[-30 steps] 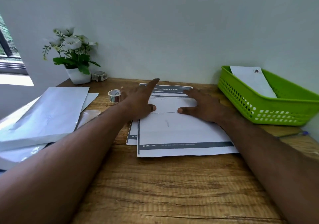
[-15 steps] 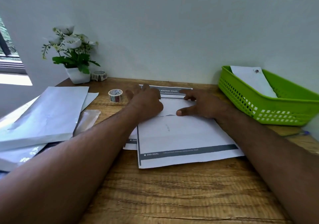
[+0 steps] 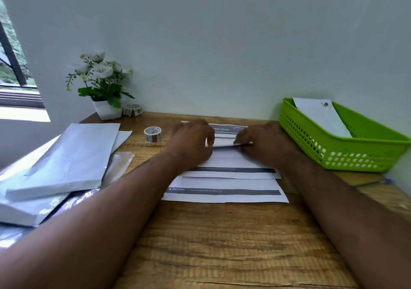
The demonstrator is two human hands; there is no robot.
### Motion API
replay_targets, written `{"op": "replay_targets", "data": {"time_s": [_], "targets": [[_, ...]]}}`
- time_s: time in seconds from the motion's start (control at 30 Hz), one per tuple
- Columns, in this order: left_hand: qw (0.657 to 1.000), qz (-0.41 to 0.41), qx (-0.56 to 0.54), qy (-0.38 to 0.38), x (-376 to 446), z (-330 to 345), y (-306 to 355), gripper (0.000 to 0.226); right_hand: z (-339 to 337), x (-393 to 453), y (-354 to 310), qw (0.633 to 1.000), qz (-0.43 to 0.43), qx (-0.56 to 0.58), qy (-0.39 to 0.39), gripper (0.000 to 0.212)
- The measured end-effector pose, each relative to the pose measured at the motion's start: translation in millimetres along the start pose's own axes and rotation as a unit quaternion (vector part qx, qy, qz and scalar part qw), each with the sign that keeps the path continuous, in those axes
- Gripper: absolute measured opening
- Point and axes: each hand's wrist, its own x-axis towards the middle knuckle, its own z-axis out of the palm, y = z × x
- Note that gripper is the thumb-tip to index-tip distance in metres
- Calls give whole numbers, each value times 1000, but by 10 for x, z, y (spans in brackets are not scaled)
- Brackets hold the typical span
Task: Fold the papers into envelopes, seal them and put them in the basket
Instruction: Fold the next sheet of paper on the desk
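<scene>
Printed white papers with grey bands lie stacked in the middle of the wooden desk. The top sheet (image 3: 229, 161) is pulled away from the sheet below (image 3: 224, 194) and its near part is bent upward toward the far edge. My left hand (image 3: 191, 143) pinches the lifted edge on the left. My right hand (image 3: 264, 144) pinches it on the right. A green basket (image 3: 347, 155) stands at the right with a sealed white envelope (image 3: 320, 117) leaning inside. A roll of sticker tape (image 3: 152, 134) sits just left of my left hand.
A pile of white envelopes and plastic sleeves (image 3: 64, 161) covers the left of the desk. A potted white flower (image 3: 102, 88) and a second tape roll (image 3: 132, 110) stand at the back left by the wall. A pen (image 3: 378, 182) lies near the basket's front corner.
Both hands went from lying flat on the top sheet to gripping it. The sheet's near edge has slid away from me and uncovered the sheet beneath.
</scene>
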Motion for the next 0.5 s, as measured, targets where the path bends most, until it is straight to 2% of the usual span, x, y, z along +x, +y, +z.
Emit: {"op": "replay_targets", "data": {"time_s": [0.1, 0.17, 0.27, 0.37, 0.5], "targets": [[985, -78, -83, -126, -54, 13, -26, 13, -107, -79, -42, 994, 21, 73, -77, 29], [976, -114, -105, -153, -55, 15, -36, 17, -169, -113, -70, 986, 49, 115, -106, 37], [982, -93, -73, -147, -50, 34, -23, 22, -160, -127, -100, 977, 59, 164, -122, 37], [985, -59, -35, -160, -46, 90, 14, 21, -72, -126, -121, 976, 30, 185, -110, 33], [973, -52, -29, -224, -38, 136, 21, 50, 32, -89, -321, 971, 25, 144, -191, 45]]}}
